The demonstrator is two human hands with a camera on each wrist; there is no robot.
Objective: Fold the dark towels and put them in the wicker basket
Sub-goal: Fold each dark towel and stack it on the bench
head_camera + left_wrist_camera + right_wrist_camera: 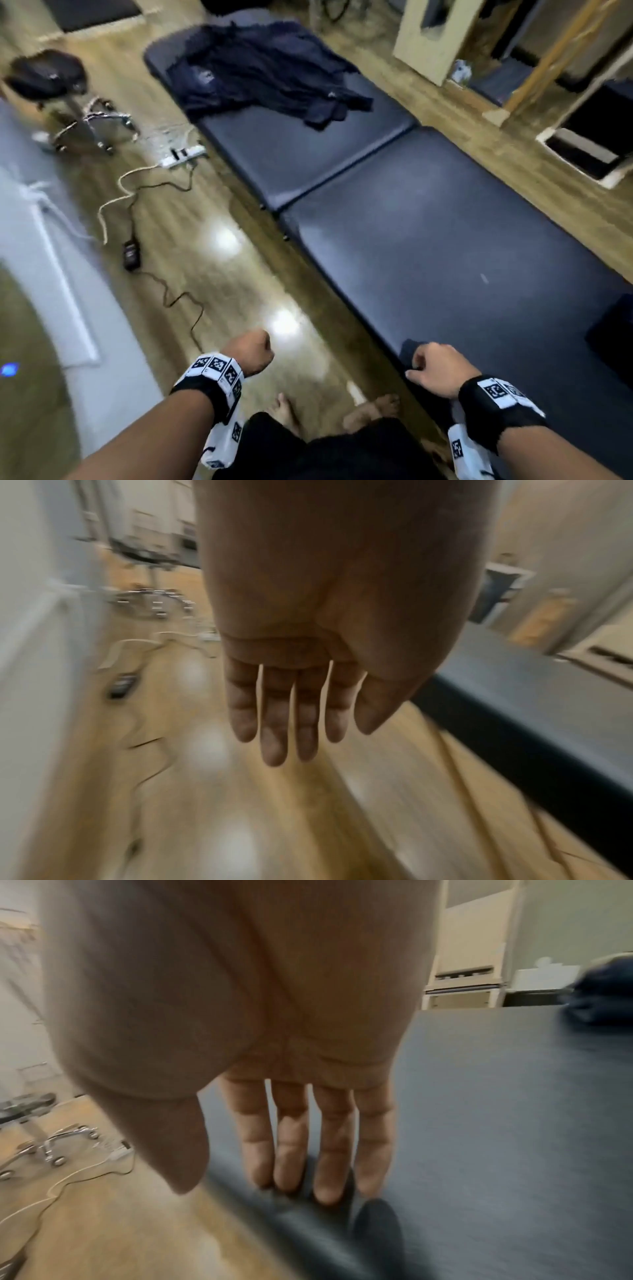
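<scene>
A heap of unfolded dark blue towels (260, 75) lies on the far padded table (308, 154). The near padded table (462, 257) stretches toward me. At its right edge sits a dark shape (613, 329), and dark cloth (603, 993) shows far right in the right wrist view. My left hand (253, 353) hangs over the wooden floor, left of the near table, with straight empty fingers (274, 737). My right hand (435, 370) is at the near table's front left edge, its fingers (329, 1164) straight and pointing down at the padding, holding nothing. No wicker basket is in view.
A black stool on a chrome wheeled base (51, 85) stands at the far left. A power strip (185, 154), cables and a black adapter (132, 253) lie on the floor. White furniture (34, 240) runs along the left. Wooden frames (428, 41) stand beyond the tables.
</scene>
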